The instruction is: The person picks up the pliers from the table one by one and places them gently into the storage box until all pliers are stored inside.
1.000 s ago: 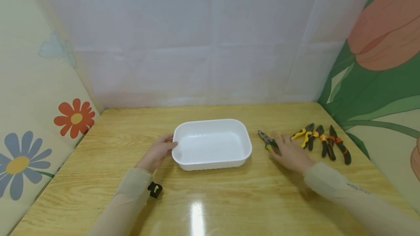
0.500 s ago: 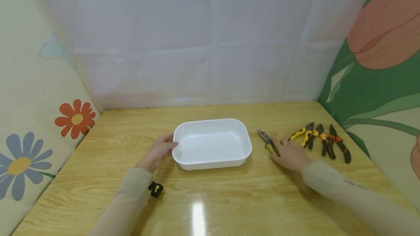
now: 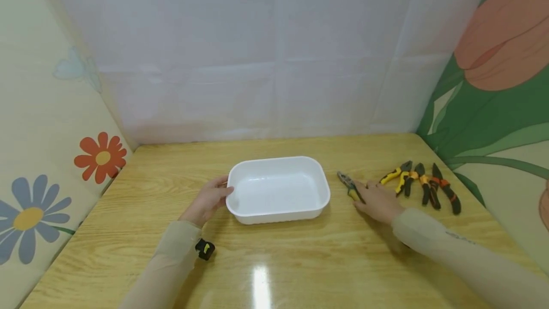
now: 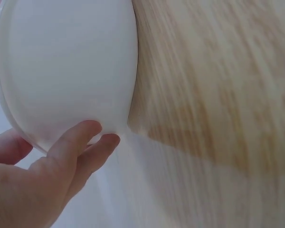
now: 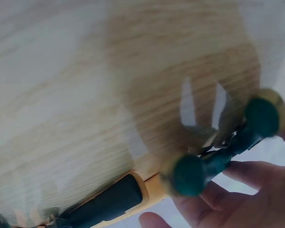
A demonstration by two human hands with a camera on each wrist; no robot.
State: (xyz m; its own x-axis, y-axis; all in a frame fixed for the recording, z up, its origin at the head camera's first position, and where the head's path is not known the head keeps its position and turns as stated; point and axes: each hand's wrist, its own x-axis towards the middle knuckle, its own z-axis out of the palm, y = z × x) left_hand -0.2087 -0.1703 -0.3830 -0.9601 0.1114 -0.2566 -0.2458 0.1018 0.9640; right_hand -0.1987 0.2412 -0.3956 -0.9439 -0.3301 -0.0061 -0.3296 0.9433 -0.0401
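A white rectangular basin (image 3: 276, 217) stands on the wooden table. My left hand (image 3: 207, 202) grips its left end, the thumb over the rim. In the left wrist view, fingers (image 4: 80, 135) lie against the basin's outer wall (image 4: 71, 71). To the right of the basin lies a pair of pliers (image 3: 346, 182) with grey jaws and green and yellow handles. My right hand (image 3: 379, 202) holds these handles, partly covering them. The right wrist view shows the pliers' green handle ends (image 5: 187, 175) between the thumb and fingers of that hand (image 5: 261, 190).
Right of my right hand lie other pliers: a yellow and black pair (image 3: 390, 175), an orange-yellow and black pair (image 3: 425, 193) and a red and black pair (image 3: 452, 199). A pale cloth wall (image 3: 274, 99) closes the table's back; flowered panels stand at both sides.
My right hand's fingers have drawn in from over the green and yellow pliers to their handles. The pliers have hardly moved. My left hand stays on the basin.
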